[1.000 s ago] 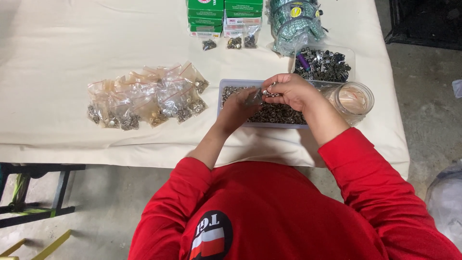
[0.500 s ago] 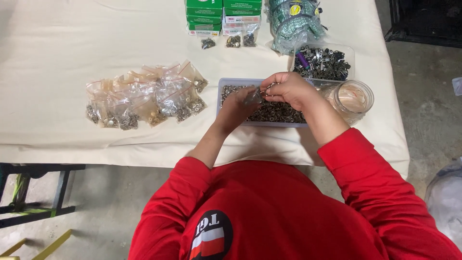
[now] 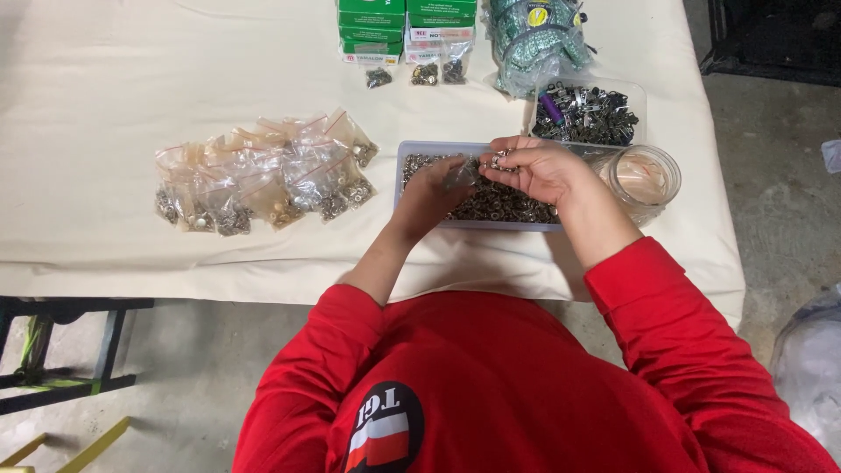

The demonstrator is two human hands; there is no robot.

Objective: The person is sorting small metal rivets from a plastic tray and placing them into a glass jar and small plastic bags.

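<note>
Over a cream-clothed table on concrete floor, left hand pinches a small clear bag, right hand cups metal snaps.

**Count of things on the table**

One table, covered in one cream cloth. Two hands, a left hand and a right hand, both over one shallow tray heaped with small metal fasteners, too many to count. One small clear bag sits between the hands. One pile of filled clear bags, roughly a dozen; overlap hides the exact number. Two stacks of green boxes. Three tiny bags of fasteners below them. One clear tub of dark parts. One clear round jar. One bundle of teal packets.
</note>
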